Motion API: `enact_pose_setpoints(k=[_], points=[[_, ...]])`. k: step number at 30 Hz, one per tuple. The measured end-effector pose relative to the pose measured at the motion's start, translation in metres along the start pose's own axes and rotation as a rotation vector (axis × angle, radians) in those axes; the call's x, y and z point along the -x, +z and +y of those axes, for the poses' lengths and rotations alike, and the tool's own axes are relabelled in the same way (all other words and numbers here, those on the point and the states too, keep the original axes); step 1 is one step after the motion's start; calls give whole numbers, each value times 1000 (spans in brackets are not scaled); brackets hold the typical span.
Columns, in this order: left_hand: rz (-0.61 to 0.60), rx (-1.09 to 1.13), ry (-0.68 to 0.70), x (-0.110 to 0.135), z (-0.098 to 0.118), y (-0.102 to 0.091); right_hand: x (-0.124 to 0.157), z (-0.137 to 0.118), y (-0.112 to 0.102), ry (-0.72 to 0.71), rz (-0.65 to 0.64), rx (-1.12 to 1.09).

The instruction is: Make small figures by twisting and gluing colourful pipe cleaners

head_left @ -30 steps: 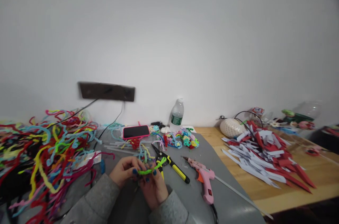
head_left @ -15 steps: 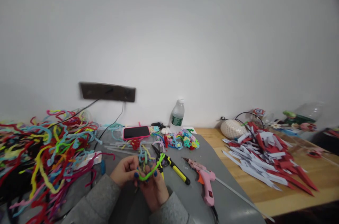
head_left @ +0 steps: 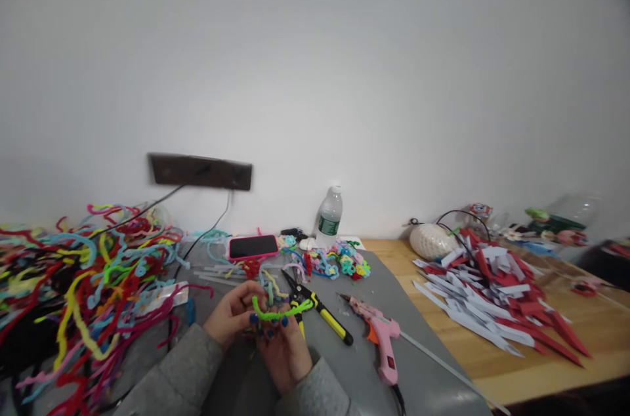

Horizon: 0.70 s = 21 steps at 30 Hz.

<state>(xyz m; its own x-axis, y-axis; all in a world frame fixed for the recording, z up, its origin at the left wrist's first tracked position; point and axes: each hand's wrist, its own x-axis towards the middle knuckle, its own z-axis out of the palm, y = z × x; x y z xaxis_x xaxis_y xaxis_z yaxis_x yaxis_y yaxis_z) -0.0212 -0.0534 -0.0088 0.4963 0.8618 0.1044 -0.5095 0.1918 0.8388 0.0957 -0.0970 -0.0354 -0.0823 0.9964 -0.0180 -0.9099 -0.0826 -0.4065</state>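
A bright green pipe cleaner (head_left: 288,314) is stretched between my hands, both ends sticking up past the fingertips. My left hand (head_left: 237,314) pinches it on the left. My right hand (head_left: 285,349) grips it from below and to the right, thumb on top. Just behind the hands lie yellow-and-black pliers (head_left: 325,314) with their jaws pointing away. Pale yellow and blue pipe cleaner pieces (head_left: 270,285) lie beyond my fingers, which hide part of them.
A heap of coloured pipe cleaners (head_left: 93,271) covers the left. Behind stand a phone (head_left: 253,247), a water bottle (head_left: 329,214) and pipe cleaner flowers (head_left: 347,260). Right are a pink glue gun (head_left: 378,331) with a glue stick, folded paper strips (head_left: 492,298) and a white woven ball (head_left: 433,241).
The green pipe cleaner has turned from slanting up to the right to lying nearly level, with its left end now raised. My hands have shifted only slightly.
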Motion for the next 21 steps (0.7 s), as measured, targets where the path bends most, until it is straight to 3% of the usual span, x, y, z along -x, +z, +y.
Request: enact_pose_setpoints(k=[7, 12, 21], points=[[-65, -135, 51, -2, -9, -8, 1, -1, 5, 4, 1, -5], [-42, -179, -48, 0, -4, -6, 3, -1, 5, 27, -40, 15], [-66, -286, -70, -4, -4, -12, 0, 5, -5, 20, -105, 58]])
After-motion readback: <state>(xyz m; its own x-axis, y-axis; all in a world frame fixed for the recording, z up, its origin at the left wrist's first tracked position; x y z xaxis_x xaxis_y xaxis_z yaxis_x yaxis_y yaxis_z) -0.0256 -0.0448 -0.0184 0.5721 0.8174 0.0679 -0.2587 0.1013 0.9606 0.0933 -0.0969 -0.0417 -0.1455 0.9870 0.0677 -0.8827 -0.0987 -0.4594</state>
